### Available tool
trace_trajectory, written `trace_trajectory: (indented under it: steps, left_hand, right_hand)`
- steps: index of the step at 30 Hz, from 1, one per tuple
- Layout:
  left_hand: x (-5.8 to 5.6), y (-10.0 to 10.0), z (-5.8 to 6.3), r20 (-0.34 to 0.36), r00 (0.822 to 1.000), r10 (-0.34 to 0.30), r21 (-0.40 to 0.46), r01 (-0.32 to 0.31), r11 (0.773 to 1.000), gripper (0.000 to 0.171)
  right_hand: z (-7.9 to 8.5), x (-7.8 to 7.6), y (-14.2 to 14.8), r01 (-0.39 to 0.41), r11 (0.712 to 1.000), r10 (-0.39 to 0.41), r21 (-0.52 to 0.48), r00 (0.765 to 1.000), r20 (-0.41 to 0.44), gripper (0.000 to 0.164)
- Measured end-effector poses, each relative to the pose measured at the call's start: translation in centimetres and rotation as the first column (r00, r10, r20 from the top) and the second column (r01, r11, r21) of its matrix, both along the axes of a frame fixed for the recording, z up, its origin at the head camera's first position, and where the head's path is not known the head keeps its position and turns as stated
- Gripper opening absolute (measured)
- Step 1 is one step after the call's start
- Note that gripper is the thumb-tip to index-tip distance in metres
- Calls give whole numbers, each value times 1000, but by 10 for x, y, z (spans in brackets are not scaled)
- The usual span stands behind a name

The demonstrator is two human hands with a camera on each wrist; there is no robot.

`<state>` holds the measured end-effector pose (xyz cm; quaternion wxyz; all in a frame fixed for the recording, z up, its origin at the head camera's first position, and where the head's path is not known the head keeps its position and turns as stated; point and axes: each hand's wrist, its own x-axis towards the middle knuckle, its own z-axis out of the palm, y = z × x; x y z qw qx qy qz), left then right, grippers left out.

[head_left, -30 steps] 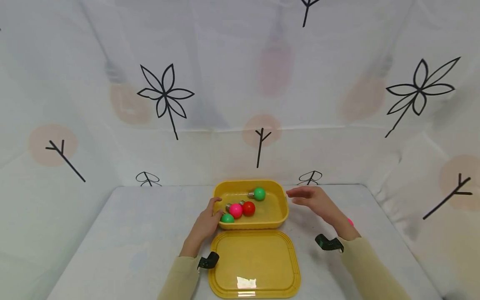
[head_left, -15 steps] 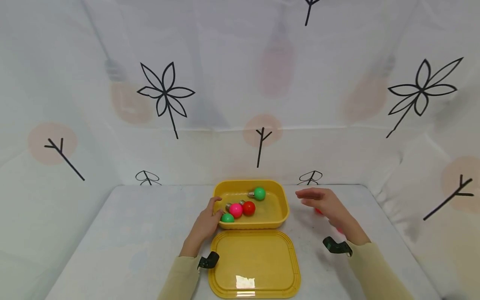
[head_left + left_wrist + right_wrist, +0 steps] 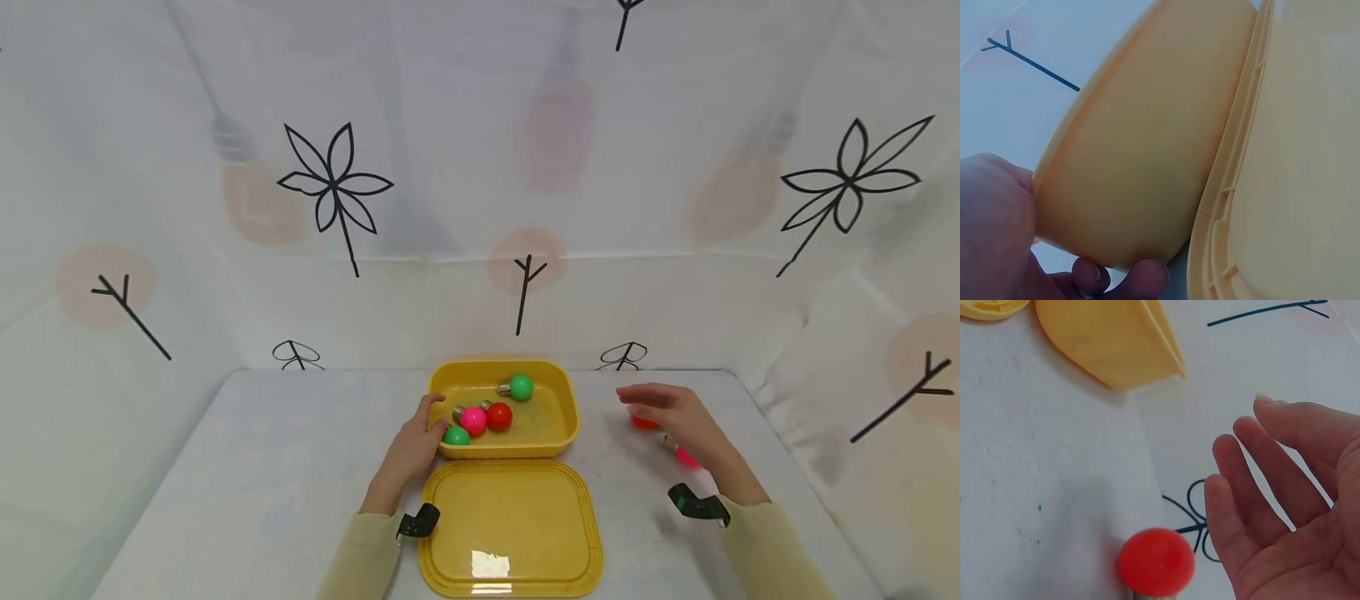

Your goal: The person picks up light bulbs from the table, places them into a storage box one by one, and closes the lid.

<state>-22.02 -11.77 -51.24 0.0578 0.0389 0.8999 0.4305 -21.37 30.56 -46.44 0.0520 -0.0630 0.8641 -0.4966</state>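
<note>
A yellow plastic box (image 3: 543, 421) holds several small coloured light bulbs: a green bulb (image 3: 521, 387) at the back, a red bulb (image 3: 499, 417), a pink bulb (image 3: 473, 421) and another green one in the front left corner. My left hand (image 3: 412, 440) grips the box's left end, thumb over the rim and fingers beneath, as the left wrist view shows. To the right of the box, my right hand (image 3: 678, 417) hovers empty, fingers loosely bent. Close by it is a red bulb (image 3: 1157, 561) on the table. A pink bulb (image 3: 686, 457) lies partly hidden behind that wrist.
In front of the box lies a flat yellow lid (image 3: 510, 525), its raised rim near the box's front wall. A white patterned cloth (image 3: 465, 317) hangs behind the table (image 3: 247, 483) and at both sides.
My right hand has moved right, away from the box, and the red and pink bulbs on the table have come more into view. The left hand stays at the box.
</note>
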Motion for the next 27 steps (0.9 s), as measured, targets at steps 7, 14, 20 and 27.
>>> trace_trajectory:
  steps: [7,14,20,27]
  left_hand:
    - [-1,0,-2,0,1000,-4,6,4,1000,40]
    - [-1,0,-2,-3,1000,4,3,-4,1000,41]
    - [-1,0,-2,-2,1000,6,7,-6,1000,40]
    - [0,0,-2,-3,1000,5,5,-5,1000,41]
  right_hand:
    - [-3,7,16,31,999,-30,20,999,-13,43]
    - [-7,12,30,65,997,-64,38,998,-17,48]
    - [-6,16,41,67,997,-65,44,997,-45,48]
    - [-7,21,52,63,998,-62,17,996,-67,46]
